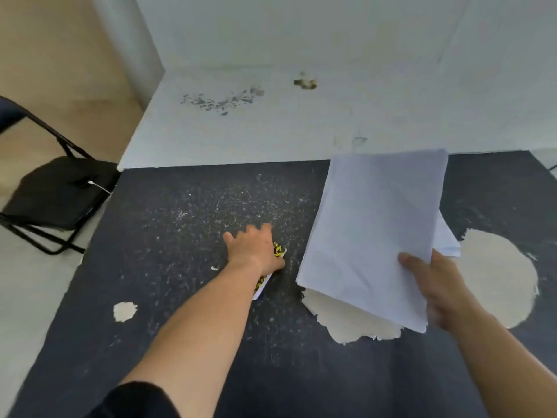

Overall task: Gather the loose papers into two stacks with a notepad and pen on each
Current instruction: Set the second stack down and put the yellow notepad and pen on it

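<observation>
A thick sheaf of white papers (pixel 373 236) is lifted off the dark tabletop at centre right, tilted, with my right hand (pixel 437 285) gripping its near right corner, thumb on top. My left hand (pixel 256 251) lies over a notepad (pixel 278 251) with a yellow and black patterned cover near the table's middle; most of the pad is hidden under the hand and wrist, and only its right edge and near corner show. No pen is in sight.
The dark tabletop (pixel 168 236) is scratched, with pale worn patches at the right (pixel 497 273), under the papers, and a small one near left (pixel 124 311). A white table (pixel 271 128) adjoins at the far side. A black folding chair (pixel 54 194) stands at left.
</observation>
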